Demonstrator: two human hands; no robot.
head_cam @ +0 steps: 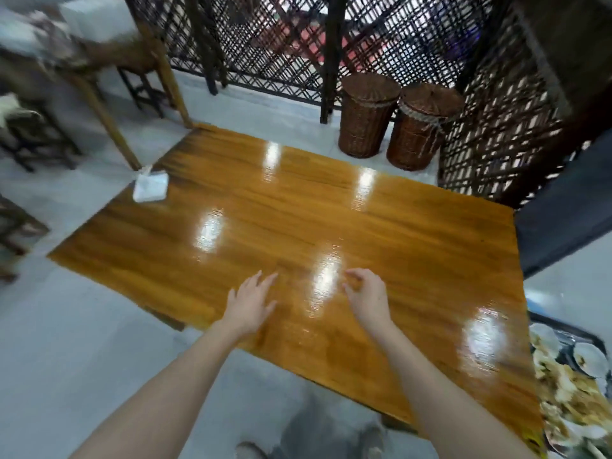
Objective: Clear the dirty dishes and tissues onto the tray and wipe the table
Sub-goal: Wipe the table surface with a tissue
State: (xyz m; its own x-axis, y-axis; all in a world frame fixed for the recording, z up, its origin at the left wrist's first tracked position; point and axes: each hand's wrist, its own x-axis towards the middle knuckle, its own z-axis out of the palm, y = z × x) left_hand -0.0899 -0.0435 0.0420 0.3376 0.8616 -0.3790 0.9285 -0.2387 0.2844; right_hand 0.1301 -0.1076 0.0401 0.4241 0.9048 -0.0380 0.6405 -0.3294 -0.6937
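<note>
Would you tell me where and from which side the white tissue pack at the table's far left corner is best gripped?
Probably from above with the left hand, thumb and fingers across its opposite edges: the white tissue pack lies flat, squarish, at the left edge of the table.

Light: bright, even, from overhead.
Glare: several white streaks on the glossy table (251,200).
Blur: motion smear on the chairs (132,54) upper left and the tray (563,326) far right.
Distortion: wide-angle bending towards the edges.
Shadows: faint.

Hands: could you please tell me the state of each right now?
Left hand: open, fingers straight, empty.
Right hand: open, loosely curled, empty.
</note>
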